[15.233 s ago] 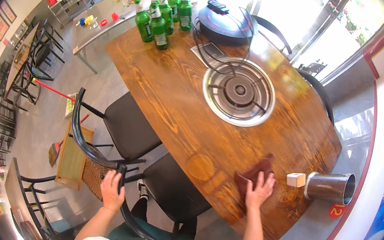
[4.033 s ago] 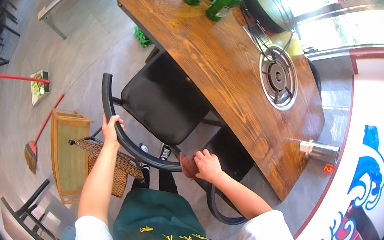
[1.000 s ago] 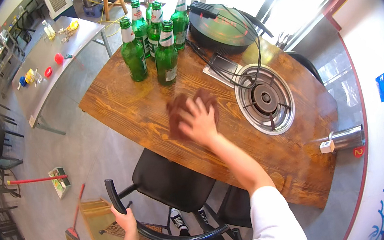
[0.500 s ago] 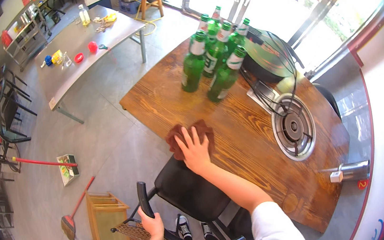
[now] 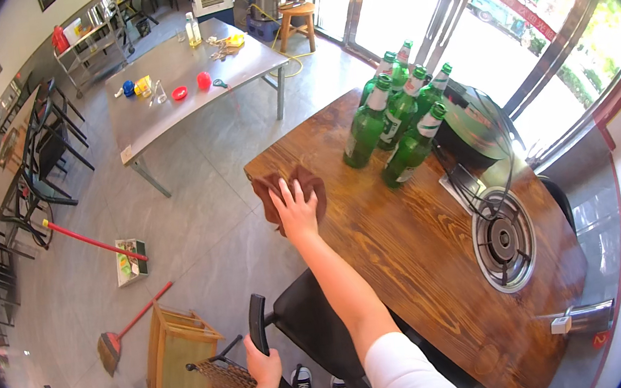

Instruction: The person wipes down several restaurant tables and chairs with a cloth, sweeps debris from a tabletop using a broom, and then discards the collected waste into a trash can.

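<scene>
My right hand [image 5: 299, 212] presses a brown cloth [image 5: 310, 181] against the wooden table [image 5: 404, 260], near its far left corner, with fingers spread over the fabric. Part of the cloth hangs past the table's left edge. Lower down, my left hand [image 5: 265, 364] is wrapped round the curved black armrest [image 5: 258, 321] of a chair with a dark seat [image 5: 314, 321]. Several green glass bottles [image 5: 367, 129] stand upright in a cluster on the table, to the right of the cloth and apart from it.
A round burner [image 5: 504, 240] is set into the table, with black cables beside it. A wooden frame piece [image 5: 181, 373], a broom [image 5: 113, 350] and a dustpan [image 5: 131, 261] are on the floor at left. A metal table [image 5: 184, 109] holding small items stands farther off.
My right hand has slid the cloth along the table's left edge toward the far corner. The left hand keeps its grip on the armrest. The whole view has shifted.
</scene>
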The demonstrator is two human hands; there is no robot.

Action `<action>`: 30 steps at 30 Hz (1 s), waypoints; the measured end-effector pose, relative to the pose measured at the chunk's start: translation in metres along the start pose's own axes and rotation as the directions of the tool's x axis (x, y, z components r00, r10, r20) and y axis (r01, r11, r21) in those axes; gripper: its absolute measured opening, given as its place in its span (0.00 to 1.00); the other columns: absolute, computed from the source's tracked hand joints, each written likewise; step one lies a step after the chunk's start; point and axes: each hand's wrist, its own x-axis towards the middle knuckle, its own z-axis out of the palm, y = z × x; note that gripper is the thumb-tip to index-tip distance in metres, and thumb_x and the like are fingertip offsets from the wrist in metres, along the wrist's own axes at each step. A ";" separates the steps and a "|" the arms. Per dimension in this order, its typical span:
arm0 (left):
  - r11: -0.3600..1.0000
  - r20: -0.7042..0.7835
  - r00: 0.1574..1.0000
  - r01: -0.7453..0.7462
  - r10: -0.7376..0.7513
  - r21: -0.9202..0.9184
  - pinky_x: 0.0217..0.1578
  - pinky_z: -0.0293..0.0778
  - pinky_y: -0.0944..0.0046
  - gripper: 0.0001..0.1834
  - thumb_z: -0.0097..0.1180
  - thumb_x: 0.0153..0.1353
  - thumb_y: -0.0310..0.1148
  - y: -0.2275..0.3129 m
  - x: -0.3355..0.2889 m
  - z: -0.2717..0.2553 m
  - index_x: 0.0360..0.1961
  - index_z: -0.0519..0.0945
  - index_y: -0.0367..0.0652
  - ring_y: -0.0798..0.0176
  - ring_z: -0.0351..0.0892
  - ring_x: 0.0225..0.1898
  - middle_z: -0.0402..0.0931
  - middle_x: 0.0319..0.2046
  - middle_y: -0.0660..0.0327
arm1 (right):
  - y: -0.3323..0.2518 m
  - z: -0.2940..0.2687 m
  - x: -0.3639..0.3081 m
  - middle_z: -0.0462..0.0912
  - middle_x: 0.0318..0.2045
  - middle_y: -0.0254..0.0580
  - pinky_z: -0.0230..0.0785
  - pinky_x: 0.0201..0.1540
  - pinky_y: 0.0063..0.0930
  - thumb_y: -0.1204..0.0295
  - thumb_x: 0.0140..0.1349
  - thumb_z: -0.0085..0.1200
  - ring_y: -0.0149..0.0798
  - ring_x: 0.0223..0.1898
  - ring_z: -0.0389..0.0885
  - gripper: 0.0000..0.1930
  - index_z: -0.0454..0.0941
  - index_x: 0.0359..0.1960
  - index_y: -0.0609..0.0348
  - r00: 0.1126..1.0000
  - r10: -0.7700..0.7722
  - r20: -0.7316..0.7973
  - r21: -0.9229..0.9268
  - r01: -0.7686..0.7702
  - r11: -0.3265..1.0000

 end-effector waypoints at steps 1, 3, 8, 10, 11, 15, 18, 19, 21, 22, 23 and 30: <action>1.000 -0.005 1.000 0.003 -0.003 0.008 0.43 0.67 0.48 0.34 0.54 0.44 0.27 0.000 0.001 -0.002 0.56 0.59 0.45 0.39 0.72 0.42 0.73 0.40 0.44 | 0.006 -0.018 -0.021 0.57 0.62 0.38 0.54 0.53 0.57 0.70 0.48 0.54 0.46 0.60 0.59 0.31 0.64 0.58 0.39 1.000 -0.016 0.007 -0.007 0.016 1.000; 1.000 -0.014 1.000 -0.007 0.008 0.030 0.42 0.68 0.49 0.34 0.54 0.44 0.27 0.000 0.004 -0.003 0.56 0.59 0.45 0.38 0.72 0.41 0.73 0.39 0.44 | 0.029 -0.058 -0.075 0.58 0.62 0.37 0.56 0.52 0.55 0.71 0.49 0.52 0.45 0.59 0.60 0.30 0.64 0.58 0.40 1.000 0.018 -0.001 0.065 -0.018 0.998; 0.983 -0.044 0.983 -0.175 0.177 0.055 0.54 0.63 0.53 0.36 0.55 0.47 0.25 -0.019 0.005 0.015 0.58 0.56 0.36 0.40 0.68 0.52 0.66 0.52 0.39 | 0.104 -0.154 -0.269 0.62 0.61 0.34 0.58 0.52 0.53 0.66 0.54 0.46 0.41 0.58 0.64 0.24 0.66 0.56 0.37 0.975 0.192 0.115 -0.106 -0.180 0.978; 0.981 -0.010 0.992 -0.120 0.123 0.154 0.58 0.58 0.56 0.39 0.54 0.48 0.26 -0.037 0.019 0.021 0.62 0.53 0.33 0.44 0.61 0.59 0.59 0.58 0.41 | 0.130 -0.195 -0.332 0.61 0.61 0.33 0.57 0.54 0.50 0.68 0.55 0.45 0.41 0.59 0.63 0.24 0.67 0.56 0.37 0.958 0.247 0.148 -0.118 -0.231 0.966; 0.983 -0.003 0.986 -0.165 0.166 0.076 0.58 0.59 0.57 0.40 0.55 0.48 0.26 -0.064 0.042 0.024 0.63 0.51 0.34 0.45 0.62 0.58 0.58 0.59 0.42 | 0.144 -0.212 -0.359 0.61 0.61 0.33 0.57 0.55 0.49 0.68 0.55 0.44 0.41 0.59 0.63 0.23 0.67 0.56 0.36 0.951 0.265 0.157 -0.101 -0.252 0.962; 0.901 -0.285 0.883 -0.417 0.373 -0.115 0.46 0.69 0.59 0.38 0.53 0.59 0.44 -0.094 0.082 0.025 0.64 0.50 0.41 0.58 0.69 0.47 0.61 0.57 0.48 | 0.191 -0.266 -0.481 0.60 0.62 0.33 0.57 0.55 0.49 0.69 0.55 0.44 0.41 0.60 0.62 0.24 0.67 0.56 0.35 0.906 0.404 0.125 -0.262 -0.363 0.894; 0.828 0.000 0.999 0.031 -0.038 -0.560 0.47 0.65 0.63 0.35 0.53 0.58 0.40 -0.045 0.001 -0.004 0.63 0.54 0.40 0.55 0.66 0.51 0.63 0.55 0.47 | 0.211 -0.312 -0.592 0.61 0.62 0.30 0.57 0.54 0.50 0.68 0.54 0.46 0.40 0.60 0.62 0.23 0.67 0.55 0.32 0.830 0.539 0.143 -0.349 -0.468 0.812; 0.818 -0.057 0.998 0.000 -0.040 -0.575 0.47 0.65 0.64 0.35 0.53 0.58 0.40 -0.037 -0.018 -0.019 0.63 0.54 0.41 0.55 0.66 0.51 0.63 0.55 0.47 | 0.219 -0.322 -0.615 0.61 0.61 0.30 0.57 0.54 0.50 0.68 0.54 0.46 0.39 0.60 0.62 0.23 0.68 0.54 0.32 0.823 0.553 0.132 -0.364 -0.479 0.799; 0.861 -0.212 0.975 -0.164 0.068 -0.481 0.47 0.65 0.64 0.35 0.53 0.58 0.39 -0.046 -0.044 -0.047 0.63 0.54 0.41 0.55 0.66 0.51 0.63 0.55 0.47 | 0.239 -0.337 -0.659 0.61 0.61 0.29 0.57 0.55 0.50 0.68 0.54 0.46 0.39 0.60 0.61 0.23 0.68 0.54 0.31 0.814 0.566 0.130 -0.350 -0.497 0.795; 0.885 -0.274 0.953 -0.236 0.131 -0.401 0.47 0.65 0.64 0.35 0.53 0.58 0.39 -0.054 -0.060 -0.055 0.63 0.54 0.41 0.55 0.67 0.50 0.63 0.55 0.47 | 0.246 -0.347 -0.682 0.61 0.61 0.29 0.57 0.55 0.50 0.68 0.54 0.46 0.39 0.60 0.61 0.23 0.68 0.54 0.31 0.803 0.581 0.133 -0.349 -0.511 0.786; 0.901 -0.319 0.929 -0.293 0.188 -0.321 0.46 0.65 0.64 0.35 0.53 0.58 0.39 -0.061 -0.081 -0.061 0.64 0.54 0.42 0.55 0.67 0.50 0.63 0.55 0.47 | 0.254 -0.354 -0.702 0.61 0.61 0.28 0.57 0.55 0.50 0.68 0.54 0.47 0.39 0.60 0.60 0.24 0.68 0.54 0.31 0.794 0.592 0.137 -0.342 -0.523 0.781; 0.921 -0.170 0.908 -0.361 0.383 0.144 0.45 0.66 0.65 0.35 0.53 0.58 0.37 -0.155 -0.249 -0.041 0.64 0.53 0.43 0.56 0.68 0.48 0.63 0.55 0.47 | 0.323 -0.439 -0.870 0.57 0.62 0.33 0.57 0.55 0.45 0.74 0.42 0.58 0.41 0.63 0.56 0.35 0.64 0.57 0.35 0.590 0.780 0.207 -0.461 -0.645 0.610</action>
